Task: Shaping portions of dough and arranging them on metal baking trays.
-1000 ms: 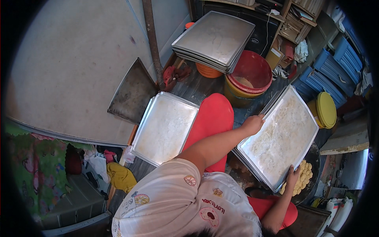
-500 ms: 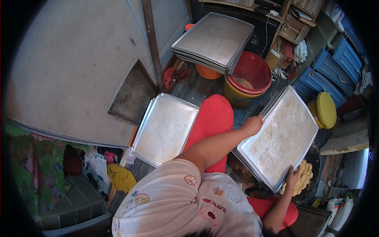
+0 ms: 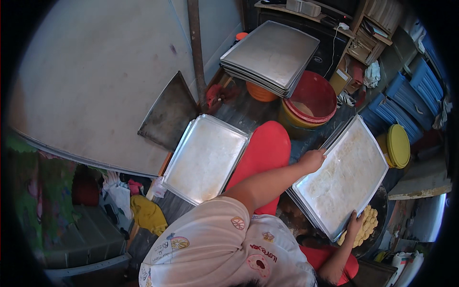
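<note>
– Left hand (image 3: 313, 160): closed over the upper rim of a rectangular grey metal baking tray (image 3: 346, 174), whitish film all over its face. Right hand (image 3: 354, 224): closed on the lower rim of the same tray. Tray tilted, off the floor, at the right of the scene.

– Anything under it?

– Edges of more trays just beneath, count not readable. Pale yellow round biscuits (image 3: 368, 224) in a dark pan below the right hand, mostly hidden, too many to count.

– How far along, then?

– Probably mid-way. Held tray coated, bare of biscuits. One more coated rectangular metal tray (image 3: 205, 158) lying flat across from it, left of a red rounded plastic seat (image 3: 265, 150), with a second rim showing under it, so two there.

– And left to do?

– Likely the far stack of plain grey metal trays (image 3: 272, 55), uncoated by the look of them; about five rims, hard to count surely. Resting on an orange bowl (image 3: 260, 92).

– Other counts?

– Two hands, both on the one tray. One dark metal sheet (image 3: 167, 115) leaning near the flat tray's far corner. One red plastic basin (image 3: 313, 91) nested in one yellow basin (image 3: 292, 122), beside the far stack. One yellow-green round lid (image 3: 398, 146) at the right. Blue plastic crates (image 3: 411, 91) beyond, at least three.
</note>
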{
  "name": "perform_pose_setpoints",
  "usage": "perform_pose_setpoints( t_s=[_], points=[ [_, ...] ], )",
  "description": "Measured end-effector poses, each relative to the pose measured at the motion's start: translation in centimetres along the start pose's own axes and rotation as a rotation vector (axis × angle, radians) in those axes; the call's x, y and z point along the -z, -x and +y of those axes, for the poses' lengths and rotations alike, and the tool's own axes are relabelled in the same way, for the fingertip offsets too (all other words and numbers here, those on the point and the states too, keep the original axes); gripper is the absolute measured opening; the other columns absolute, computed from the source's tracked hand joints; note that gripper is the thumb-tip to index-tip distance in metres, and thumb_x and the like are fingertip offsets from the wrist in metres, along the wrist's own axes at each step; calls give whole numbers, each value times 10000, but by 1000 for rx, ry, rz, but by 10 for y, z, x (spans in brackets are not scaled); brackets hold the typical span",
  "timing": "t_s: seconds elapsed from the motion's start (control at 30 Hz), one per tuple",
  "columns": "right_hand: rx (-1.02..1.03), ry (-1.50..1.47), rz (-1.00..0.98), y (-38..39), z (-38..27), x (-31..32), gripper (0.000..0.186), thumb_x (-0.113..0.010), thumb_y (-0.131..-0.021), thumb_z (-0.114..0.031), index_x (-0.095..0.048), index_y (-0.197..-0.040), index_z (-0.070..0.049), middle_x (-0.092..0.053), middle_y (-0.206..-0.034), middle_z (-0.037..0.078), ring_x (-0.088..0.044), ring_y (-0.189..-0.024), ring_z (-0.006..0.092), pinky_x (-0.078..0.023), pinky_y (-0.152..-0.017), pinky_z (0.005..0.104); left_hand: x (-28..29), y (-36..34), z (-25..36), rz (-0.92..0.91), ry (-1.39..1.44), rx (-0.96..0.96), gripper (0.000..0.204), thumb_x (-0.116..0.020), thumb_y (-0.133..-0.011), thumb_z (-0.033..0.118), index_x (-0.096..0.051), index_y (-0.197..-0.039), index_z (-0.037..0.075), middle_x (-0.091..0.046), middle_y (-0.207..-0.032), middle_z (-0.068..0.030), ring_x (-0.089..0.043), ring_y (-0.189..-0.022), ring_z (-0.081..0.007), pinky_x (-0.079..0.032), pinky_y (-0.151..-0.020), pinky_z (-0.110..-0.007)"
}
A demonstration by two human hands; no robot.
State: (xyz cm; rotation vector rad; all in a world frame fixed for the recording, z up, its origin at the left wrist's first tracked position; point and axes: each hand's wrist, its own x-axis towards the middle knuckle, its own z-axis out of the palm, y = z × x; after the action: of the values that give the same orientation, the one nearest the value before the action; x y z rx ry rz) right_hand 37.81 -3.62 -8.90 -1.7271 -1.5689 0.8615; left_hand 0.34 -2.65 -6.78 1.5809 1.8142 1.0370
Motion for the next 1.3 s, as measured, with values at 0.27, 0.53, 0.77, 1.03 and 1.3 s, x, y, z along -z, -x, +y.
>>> perform_pose_setpoints(
  t_s=[0.27, 0.53, 0.77, 1.03, 1.3],
  points=[
    [-9, 208, 28, 1, -14, 3, 609, -564, -880, -204, -301, -1378, 27, -507, -1247, 255, -516, -1128, 346, -384, -967, 365, 2, -2, 3, -33, 20, 24, 289, -486, -910, 200, -502, -1116, -1, -622, -894, -256, -593, -865, -430, -458, -744, -513],
    [653, 370, 446, -23, -178, 65, 634, -622, -875, -178, -302, -1402, -30, -328, -1408, 202, -327, -1307, 314, -277, -1077, 407, 11, 4, 28, 29, -88, -21, 406, -553, -853, 186, -485, -1220, 27, -483, -1249, -229, -504, -1112, -382, -426, -866, -479],
    [869, 14, 750, -38, -297, 29, 531, -565, -919, -183, -344, -1380, -38, -335, -1421, 171, -346, -1305, 300, -257, -1091, 430, 5, 9, 35, 130, -181, -368, 576, -631, -792, 296, -471, -1282, 39, -322, -1413, -184, -231, -1358, -360, -200, -1091, -485],
    [225, 864, 128, -82, -110, -110, 636, -381, -928, -508, -274, -1447, -156, -232, -1503, 134, -173, -1402, 287, -85, -1104, 544, 5, 7, 30, -403, -471, -149, 787, -482, -872, 512, -160, -1472, 116, -53, -1550, -76, -46, -1412, -359, -14, -1097, -584],
    [237, 826, 126, -78, -111, -107, 625, -407, -926, -493, -297, -1438, -153, -259, -1491, 141, -200, -1393, 283, -89, -1105, 537, 6, 12, 28, -391, -364, -146, 805, -543, -852, 483, -174, -1467, 118, -54, -1547, -85, -98, -1394, -403, -109, -1084, -601]
  ],
)
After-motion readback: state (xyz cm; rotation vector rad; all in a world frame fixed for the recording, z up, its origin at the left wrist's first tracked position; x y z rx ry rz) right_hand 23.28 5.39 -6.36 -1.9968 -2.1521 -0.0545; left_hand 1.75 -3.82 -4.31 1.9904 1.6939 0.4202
